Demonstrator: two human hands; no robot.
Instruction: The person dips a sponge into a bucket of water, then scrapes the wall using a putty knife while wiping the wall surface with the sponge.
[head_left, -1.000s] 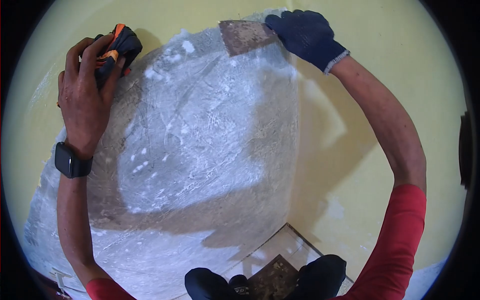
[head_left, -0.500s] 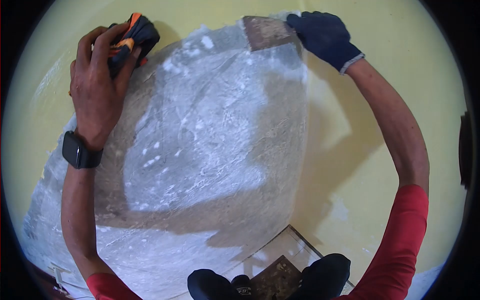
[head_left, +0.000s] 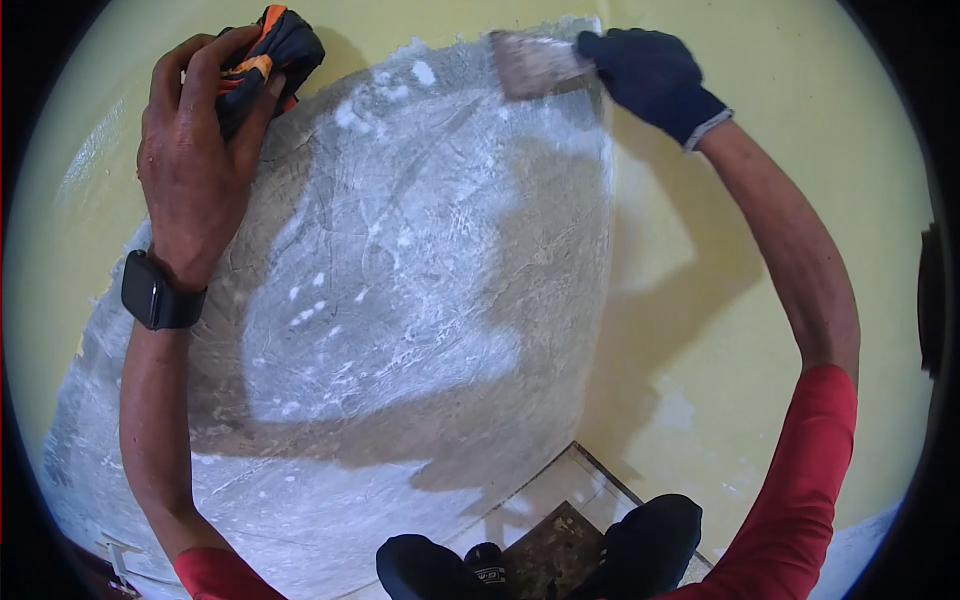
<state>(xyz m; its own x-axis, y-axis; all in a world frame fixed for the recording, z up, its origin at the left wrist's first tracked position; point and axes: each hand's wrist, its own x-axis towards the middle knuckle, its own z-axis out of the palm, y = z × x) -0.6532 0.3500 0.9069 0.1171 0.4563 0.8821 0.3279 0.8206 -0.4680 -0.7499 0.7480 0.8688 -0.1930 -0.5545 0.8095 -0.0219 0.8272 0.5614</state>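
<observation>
My bare left hand point(head_left: 195, 150), with a black watch point(head_left: 155, 292) on its wrist, is closed around a bundled black-and-orange cloth point(head_left: 272, 70) against the yellow wall. In a dark blue knitted glove, my right hand point(head_left: 650, 80) grips a wide-bladed scraper point(head_left: 538, 65). Its blade lies at the upper edge of the grey stripped patch point(head_left: 400, 240), close to the wall corner, and is blurred by motion. The glove hides the scraper's handle.
Yellow paint point(head_left: 760, 370) covers the wall to the right of the corner. Below are my dark-clad knees point(head_left: 655, 545), a tiled floor point(head_left: 545, 485) and a stained brown board point(head_left: 555, 550). A dark object point(head_left: 932, 300) stands at the far right edge.
The scraper has shifted slightly and its blade is now blurred, still near the patch's top edge. My left hand keeps hold of the cloth. The view has moved a little.
</observation>
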